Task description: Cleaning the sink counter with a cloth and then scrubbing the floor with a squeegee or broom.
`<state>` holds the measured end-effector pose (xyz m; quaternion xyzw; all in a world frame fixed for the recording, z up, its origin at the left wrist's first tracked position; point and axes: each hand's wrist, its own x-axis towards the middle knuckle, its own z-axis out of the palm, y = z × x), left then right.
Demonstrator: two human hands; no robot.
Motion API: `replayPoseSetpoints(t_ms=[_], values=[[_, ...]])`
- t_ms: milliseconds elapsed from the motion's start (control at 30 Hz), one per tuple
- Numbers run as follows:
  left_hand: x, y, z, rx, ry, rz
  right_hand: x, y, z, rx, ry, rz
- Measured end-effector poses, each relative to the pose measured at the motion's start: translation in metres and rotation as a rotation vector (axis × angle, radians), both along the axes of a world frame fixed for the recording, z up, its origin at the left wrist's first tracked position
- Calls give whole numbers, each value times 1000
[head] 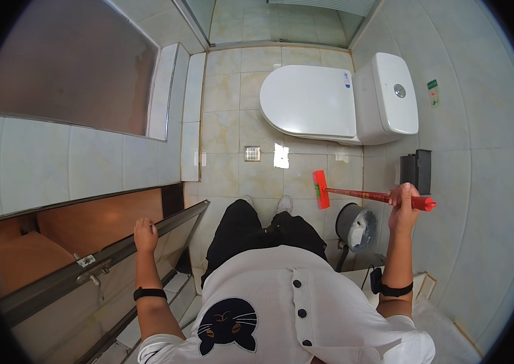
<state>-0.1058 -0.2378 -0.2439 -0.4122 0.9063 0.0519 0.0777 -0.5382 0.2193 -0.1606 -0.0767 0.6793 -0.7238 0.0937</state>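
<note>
My right hand point(403, 207) grips the upper end of a red handle belonging to a long-handled floor brush point(359, 194). The brush head point(322, 189) is red-orange with a few green bristles and is down by the tiled floor, left of a waste bin. On the other side, my left hand point(146, 234) has its fingers curled at the edge of a grey-framed door point(123, 241), which stands ajar. A metal lever handle point(96, 282) sits lower on that door. The palm side of the left hand is hidden.
A white toilet point(309, 101) with its lid down stands ahead. Against the right wall are a bagged waste bin point(348, 223) and a dark paper holder point(416, 170). A floor drain point(252, 154) lies in the tiles. Glass panels point(279, 20) stand beyond the toilet.
</note>
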Motion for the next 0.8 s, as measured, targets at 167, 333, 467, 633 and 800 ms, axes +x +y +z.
replayPoseSetpoints(t_ms=[167, 333, 467, 633, 800], values=[[10, -10, -25, -20, -257, -93, 4, -65, 35, -48, 15, -82], [-5, -7, -45, 104, -458, -392, 11, -121, 41, -144, -46, -127], [3, -30, -83, 118, -432, -273, 14, -185, 35, -156, -58, -123], [-25, -45, -111, 124, -429, 16, 12, -266, 21, -315, -44, -234], [-69, -77, -137, 454, -195, 89, 17, -336, 3, -493, -44, -156]])
